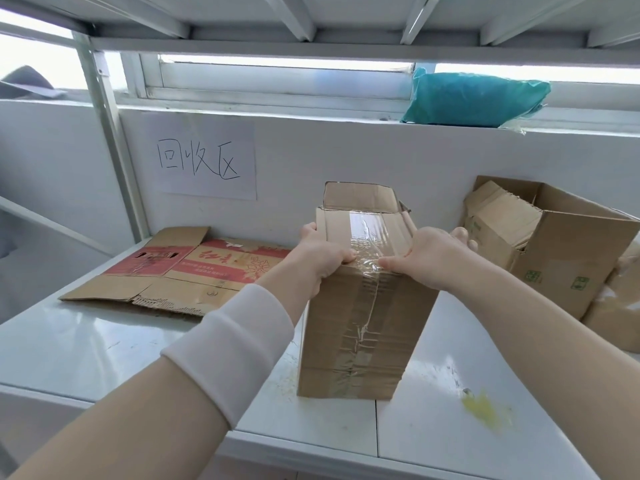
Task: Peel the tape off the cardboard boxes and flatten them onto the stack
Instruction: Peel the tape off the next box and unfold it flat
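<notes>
A tall box (363,323) stands upright on the white bench (86,341), near its front edge and about mid-width. The left hand (322,251) grips the box's upper left edge, fingers wrapped over the far side and thumb pressed on the near top corner. The right hand (433,254) grips the upper right edge the same way, its thumb lying on the clear tape (367,237). The tape runs along the top face and down the near side, wrinkled and glossy. The far top flap stands up.

To the left, well apart from the box, a flat box (180,271) printed red lies on the bench against the wall. To the right, near the wall, an open box (561,251) sits tilted with 1 smaller carton (498,216) leaning inside it. Behind it, a further carton (616,306) is cut off by the picture's edge. A paper sign (204,157) with 3 handwritten characters is stuck to the wall. A teal bag (474,98) rests on the window sill above. A yellow stain (485,410) marks the bench at the front right.

A white sleeve (232,358) bands the left forearm, which covers part of the flat box's right end. The hands hide both upper sides of the box. A dark shape (24,81) at the left window is too dim to make out.
</notes>
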### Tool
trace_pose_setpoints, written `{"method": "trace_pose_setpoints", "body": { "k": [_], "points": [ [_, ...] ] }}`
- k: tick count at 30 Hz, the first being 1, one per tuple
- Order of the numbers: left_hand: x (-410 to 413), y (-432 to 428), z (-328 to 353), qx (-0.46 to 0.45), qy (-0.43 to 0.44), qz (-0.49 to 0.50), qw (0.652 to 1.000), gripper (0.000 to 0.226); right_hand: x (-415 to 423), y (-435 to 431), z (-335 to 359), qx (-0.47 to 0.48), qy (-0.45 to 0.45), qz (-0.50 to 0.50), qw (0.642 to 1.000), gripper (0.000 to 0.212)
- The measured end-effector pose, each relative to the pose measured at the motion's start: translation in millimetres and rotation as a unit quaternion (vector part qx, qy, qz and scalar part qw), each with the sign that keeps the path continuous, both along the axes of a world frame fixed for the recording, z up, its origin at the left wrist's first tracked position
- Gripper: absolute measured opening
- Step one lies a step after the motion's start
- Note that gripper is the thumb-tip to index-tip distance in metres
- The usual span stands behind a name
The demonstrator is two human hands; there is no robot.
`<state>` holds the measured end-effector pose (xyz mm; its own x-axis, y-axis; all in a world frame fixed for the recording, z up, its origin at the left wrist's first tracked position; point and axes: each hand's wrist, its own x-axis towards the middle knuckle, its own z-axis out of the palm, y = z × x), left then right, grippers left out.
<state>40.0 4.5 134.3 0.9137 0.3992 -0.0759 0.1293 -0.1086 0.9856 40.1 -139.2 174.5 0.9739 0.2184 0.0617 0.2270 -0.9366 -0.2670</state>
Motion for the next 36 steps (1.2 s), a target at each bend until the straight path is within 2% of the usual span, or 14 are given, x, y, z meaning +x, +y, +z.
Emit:
{"method": "trace_pose_setpoints", "body": {
  "k": [4, 6, 8, 10, 13, 16, 22, 26, 30, 33, 36],
  "points": [
    [-0.8, -1.8, 1.5, -0.002, 0.004, 0.007, 1.0, 0.082, 5.6, -3.1, -12.9, 0.111, -0.001, -0.001, 0.994, 0.044],
    [-1.3, -2.8, 2.4, 0.006, 0.004, 0.01, 1.0, 0.082, 1.7, -6.1, -21.1, 0.206, -0.015, -0.008, 0.978, 0.04],
    [-1.9, -3.8, 2.6, 0.008, 0.004, 0.012, 1.0, 0.081, -4.3, -9.1, -23.3, 0.246, -0.024, -0.003, 0.969, 0.038],
    [-2.9, -4.7, 3.4, 0.011, 0.005, 0.01, 1.0, 0.08, -7.4, -12.9, -18.9, 0.188, -0.05, 0.003, 0.981, 0.039],
    [-3.1, -4.5, 4.0, 0.012, 0.005, 0.005, 1.0, 0.079, -5.3, -16.0, -6.6, 0.014, -0.15, 0.0, 0.989, 0.052],
    [-3.6, -7.2, 4.2, 0.02, 0.004, 0.001, 1.0, 0.08, -1.8, -11.1, 0.0, -0.083, -0.135, -0.004, 0.987, 0.063],
    [-3.4, -10.6, 2.7, 0.026, -0.001, -0.003, 1.0, 0.082, -4.0, 13.8, -3.2, -0.091, -0.055, 0.013, 0.994, 0.053],
    [-2.8, -9.4, 1.6, 0.019, -0.004, -0.004, 1.0, 0.083, -4.9, 7.8, 4.6, -0.176, -0.086, -0.006, 0.981, 0.061],
    [-0.8, -12.5, 0.7, 0.026, -0.004, -0.005, 1.0, 0.083, -6.1, 4.6, 9.8, -0.244, -0.072, -0.004, 0.967, 0.061],
    [0.6, -12.2, -0.2, 0.028, -0.008, 0.002, 1.0, 0.082, -4.6, 5.2, 13.4, -0.293, -0.1, -0.019, 0.951, 0.059],
    [-0.4, -9.7, -1.9, 0.026, -0.008, 0.009, 1.0, 0.083, -0.8, 4.3, 10.7, -0.269, -0.112, 0.003, 0.956, 0.06]
  ]
}}
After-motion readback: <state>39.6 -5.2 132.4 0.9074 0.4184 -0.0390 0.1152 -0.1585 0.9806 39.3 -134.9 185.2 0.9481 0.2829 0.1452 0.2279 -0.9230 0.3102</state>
